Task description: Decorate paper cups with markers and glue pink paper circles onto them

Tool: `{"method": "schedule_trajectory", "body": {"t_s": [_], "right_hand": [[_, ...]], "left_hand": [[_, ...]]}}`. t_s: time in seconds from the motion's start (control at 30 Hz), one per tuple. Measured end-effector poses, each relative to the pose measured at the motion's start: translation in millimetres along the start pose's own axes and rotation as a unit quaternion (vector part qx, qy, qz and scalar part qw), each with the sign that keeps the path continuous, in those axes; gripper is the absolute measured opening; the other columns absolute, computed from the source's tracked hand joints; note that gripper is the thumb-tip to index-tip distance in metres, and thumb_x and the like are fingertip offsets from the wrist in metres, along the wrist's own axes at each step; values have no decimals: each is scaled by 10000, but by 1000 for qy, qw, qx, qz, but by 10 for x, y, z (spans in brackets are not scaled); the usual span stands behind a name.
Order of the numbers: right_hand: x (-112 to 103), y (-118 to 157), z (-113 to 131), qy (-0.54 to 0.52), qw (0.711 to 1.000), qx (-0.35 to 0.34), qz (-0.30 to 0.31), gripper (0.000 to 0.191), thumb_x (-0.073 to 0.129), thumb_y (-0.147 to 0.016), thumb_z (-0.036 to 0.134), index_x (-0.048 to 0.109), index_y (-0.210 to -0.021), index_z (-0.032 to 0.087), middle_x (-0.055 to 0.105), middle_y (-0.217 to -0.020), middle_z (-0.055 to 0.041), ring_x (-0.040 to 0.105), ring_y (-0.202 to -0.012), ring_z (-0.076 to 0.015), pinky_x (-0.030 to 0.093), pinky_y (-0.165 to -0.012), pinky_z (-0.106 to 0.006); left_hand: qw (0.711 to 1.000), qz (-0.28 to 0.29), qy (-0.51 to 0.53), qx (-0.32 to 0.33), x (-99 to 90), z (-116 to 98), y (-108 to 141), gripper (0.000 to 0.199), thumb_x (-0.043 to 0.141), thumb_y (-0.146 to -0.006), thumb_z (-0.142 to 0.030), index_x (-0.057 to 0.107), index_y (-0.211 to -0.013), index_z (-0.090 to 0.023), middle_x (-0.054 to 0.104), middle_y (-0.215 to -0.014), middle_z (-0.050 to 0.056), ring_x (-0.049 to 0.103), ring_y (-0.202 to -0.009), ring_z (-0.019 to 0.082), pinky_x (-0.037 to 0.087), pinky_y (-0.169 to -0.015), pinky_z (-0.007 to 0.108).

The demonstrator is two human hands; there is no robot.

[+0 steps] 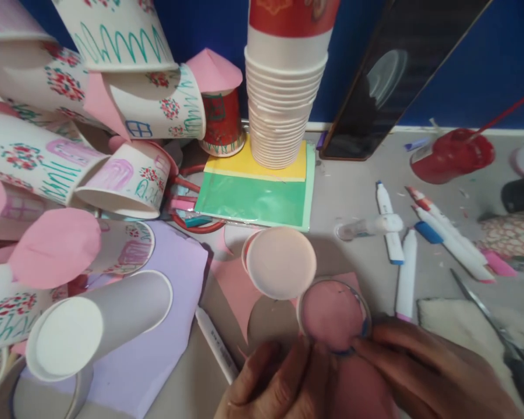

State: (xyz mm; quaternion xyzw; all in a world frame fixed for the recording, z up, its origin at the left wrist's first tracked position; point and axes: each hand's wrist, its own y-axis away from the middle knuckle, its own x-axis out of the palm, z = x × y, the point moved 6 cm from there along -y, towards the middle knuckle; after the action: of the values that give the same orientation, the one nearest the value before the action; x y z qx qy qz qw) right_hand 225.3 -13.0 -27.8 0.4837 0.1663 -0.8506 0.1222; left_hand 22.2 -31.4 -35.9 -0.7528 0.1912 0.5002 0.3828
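A round ring [302,317] with a pale rim lies in front of me, with pink paper [334,314] showing inside it. My left hand [283,384] has its bent fingertips at the ring's near-left edge. The fingertips of my right hand [428,361] pinch at its near-right edge, where a bit of blue shows. More pink paper [360,387] lies between my hands, partly covered by them. Just beyond the ring stands a paper cup [282,262], seen from its pale round end. A cut pink sheet [236,282] with a curved gap is beside it.
Decorated paper cups [135,180] pile up at left over lilac paper [157,349]. A tall cup stack [283,87] stands on a green and yellow packet [257,198]. Markers [406,273], a small clear bottle [358,227], a red pot [452,154] and scissors [502,337] lie at right.
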Motion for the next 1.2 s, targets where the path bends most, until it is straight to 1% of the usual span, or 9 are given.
{"method": "schedule_trajectory", "body": {"t_s": [0.23, 0.37, 0.43, 0.57, 0.8, 0.93, 1.0, 1.07, 1.2], "right_hand": [[-44, -106, 121, -33, 999, 0, -30, 255, 488, -1053, 195, 737, -1049, 254, 776, -898, -36, 744, -741, -151, 579, -645, -245], [-260, -112, 152, 49, 991, -43, -116, 155, 553, -1034, 188, 702, -1051, 225, 779, -914, -38, 742, -810, -178, 573, -752, -286], [-356, -115, 103, 115, 985, -19, -129, 188, 533, -1027, 150, 706, -1060, 215, 764, -964, -61, 726, -815, -179, 550, -735, -293], [-412, -165, -8, 233, 969, 18, -77, 355, 459, -986, 67, 707, -1202, 201, 707, -1110, -110, 682, -821, -180, 468, -610, -281], [-430, -228, -121, 296, 952, -71, -30, 163, 602, -967, 149, 750, -1029, 177, 716, -1180, -148, 657, -959, -257, 486, -703, -329], [-657, -192, -90, 205, 968, -111, -90, 199, 531, -993, 140, 722, -1004, 195, 762, -1137, -102, 704, -921, -225, 532, -740, -334], [-817, -179, -69, 106, 980, -49, -161, 155, 552, -971, 156, 695, -986, 214, 772, -1065, -84, 724, -927, -223, 559, -762, -333], [-930, -152, -32, 14, 966, 28, -256, 108, 604, -950, 185, 682, -1004, 237, 766, -1003, -69, 734, -943, -234, 579, -815, -356], [-765, -268, 183, -117, 966, 13, -230, 92, 631, -977, 264, 718, -994, 241, 732, -986, -65, 730, -838, -201, 592, -735, -334]], "left_hand": [[998, -31, 47, 6, -71, 71, -88, 286, 538, -1023, -324, 763, -1170, -225, 767, -1262, 10, 645, -1191, 186, 479, -992, 353], [998, -32, 51, 7, -132, 76, -143, 333, 478, -1064, -363, 720, -1220, -194, 764, -1266, 37, 658, -1165, 209, 450, -1009, 383], [998, -39, 48, 8, -178, 69, -162, 331, 494, -1056, -361, 701, -1235, -175, 758, -1256, 56, 661, -1149, 219, 444, -1029, 395], [999, 9, 40, 21, -201, 41, -209, 331, 588, -986, -296, 659, -1269, -138, 735, -1210, 110, 658, -1155, 262, 477, -1005, 426], [997, 70, 19, 28, -134, 13, -220, 480, 688, -916, -282, 572, -1358, -136, 710, -1243, 140, 632, -1241, 325, 499, -987, 481], [997, 77, 12, 26, -98, 10, -184, 501, 687, -930, -313, 562, -1386, -145, 701, -1285, 149, 613, -1295, 321, 481, -1024, 475], [997, 75, 6, 28, -90, 8, -170, 506, 679, -940, -335, 563, -1392, -139, 702, -1300, 151, 610, -1307, 318, 471, -1043, 472], [996, 82, -2, 27, -76, 7, -160, 516, 676, -946, -362, 566, -1393, -129, 691, -1341, 158, 610, -1316, 318, 464, -1055, 470], [994, 103, -10, 23, -59, 6, -149, 515, 646, -971, -386, 559, -1409, -129, 667, -1407, 162, 600, -1339, 312, 450, -1073, 465]]}}
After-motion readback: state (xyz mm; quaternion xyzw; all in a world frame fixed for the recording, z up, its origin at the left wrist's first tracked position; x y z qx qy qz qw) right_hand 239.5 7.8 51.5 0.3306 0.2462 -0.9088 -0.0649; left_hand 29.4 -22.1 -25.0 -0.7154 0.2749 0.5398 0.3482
